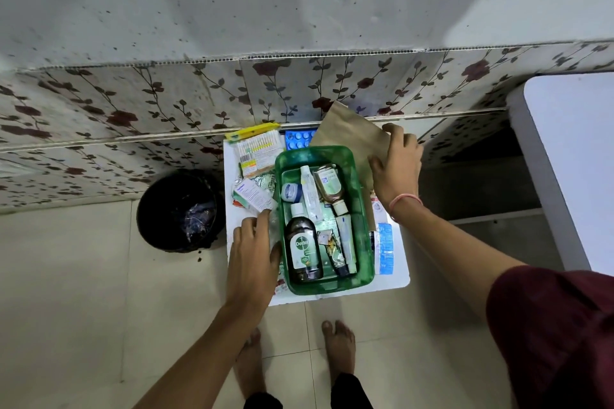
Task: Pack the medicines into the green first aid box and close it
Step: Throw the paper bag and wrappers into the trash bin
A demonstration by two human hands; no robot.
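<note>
Between the two hands, on a small white desk (pixel 400 279): green first aid box (pixel 324 221), lid off, holding a Dettol bottle (pixel 303 251), tubes and a small jar. Right hand (pixel 397 169) closed on a brown paper bag (pixel 352 138) (thumb and fingers pinching its edge) just beyond the box. Left hand (pixel 252 256) flat, fingers loosely spread, gripping nothing, touching the box's wall, with medicine packets (pixel 254 194) just beyond its fingertips.
</note>
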